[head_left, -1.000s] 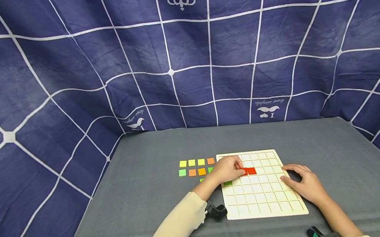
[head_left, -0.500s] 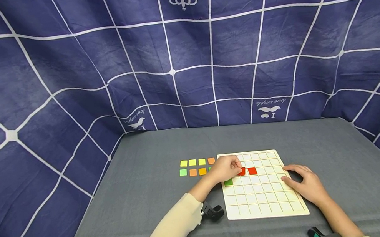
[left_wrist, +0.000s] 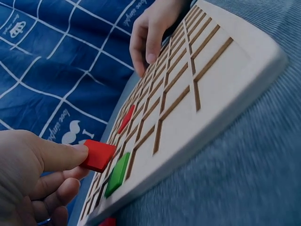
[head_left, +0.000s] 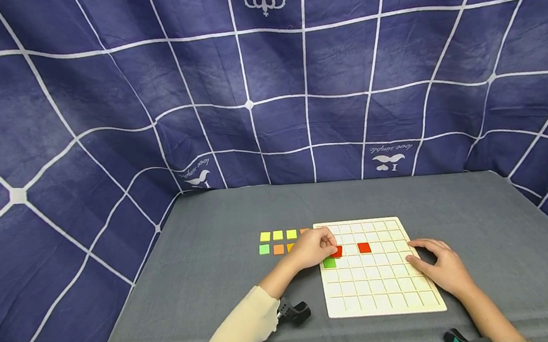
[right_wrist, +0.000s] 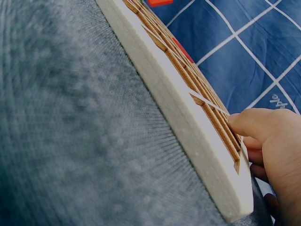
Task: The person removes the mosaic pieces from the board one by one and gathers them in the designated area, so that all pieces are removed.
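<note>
In the head view, my left hand (head_left: 314, 247) pinches a red square tile (head_left: 337, 252) above the left side of a pale wooden grid board (head_left: 383, 303). The left wrist view shows that red tile (left_wrist: 98, 155) tilted under my thumb, with the board's surface just behind it. Close by, a green tile (head_left: 330, 263) lies in a cell at the board's left edge. A second red tile (head_left: 364, 248) sits a few cells to the right. My right hand (head_left: 443, 266) rests at the board's right edge, thumb (right_wrist: 249, 123) touching the rim, fingers relaxed.
Left of the board, loose tiles lie in rows on the grey cloth: yellow ones (head_left: 278, 234), a light green one (head_left: 264, 249) and an orange one (head_left: 279, 249). My left hand covers part of these rows. A blue curtain (head_left: 279, 126) hangs behind the table.
My left hand has carried the red tile leftward across the board, away from the other red tile, towards the green one. The right hand has stayed at the board's edge.
</note>
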Available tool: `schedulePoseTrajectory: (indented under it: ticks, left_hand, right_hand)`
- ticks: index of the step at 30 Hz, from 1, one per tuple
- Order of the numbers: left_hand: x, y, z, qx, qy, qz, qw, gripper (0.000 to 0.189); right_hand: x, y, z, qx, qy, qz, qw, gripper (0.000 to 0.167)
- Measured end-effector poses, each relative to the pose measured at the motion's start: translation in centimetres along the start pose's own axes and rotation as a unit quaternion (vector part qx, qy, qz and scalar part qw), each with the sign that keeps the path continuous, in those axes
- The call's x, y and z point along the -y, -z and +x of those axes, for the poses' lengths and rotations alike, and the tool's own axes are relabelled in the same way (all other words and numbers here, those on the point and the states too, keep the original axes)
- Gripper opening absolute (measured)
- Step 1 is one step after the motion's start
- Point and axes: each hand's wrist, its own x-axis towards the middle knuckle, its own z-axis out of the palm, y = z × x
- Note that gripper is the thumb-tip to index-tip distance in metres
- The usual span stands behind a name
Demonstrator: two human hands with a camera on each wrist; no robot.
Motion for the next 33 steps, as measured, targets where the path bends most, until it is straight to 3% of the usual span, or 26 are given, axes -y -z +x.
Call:
schedulePoseTrajectory:
  ticks: [13,23,33]
  left_hand:
    - [1.2,1.7,-1.6,-0.008,0.014,0.008,0.9998,0.01]
    - [2.1,3.2,-3.5,-0.028,-0.01,0.011,0.9995,0.01]
    - [3.2,4.5,-5.6,-0.039,0.002,0.009,0.9992,0.01]
  right_hand:
    - [0.0,0.2,0.0,0.002,0.001,-0.001,1.0,0.038]
    - [0.0,0.0,-0.1,0.001,0.003,-0.002,1.0,0.038]
    - [0.0,0.0,0.0,0.0,0.005,0.001,1.0,0.038]
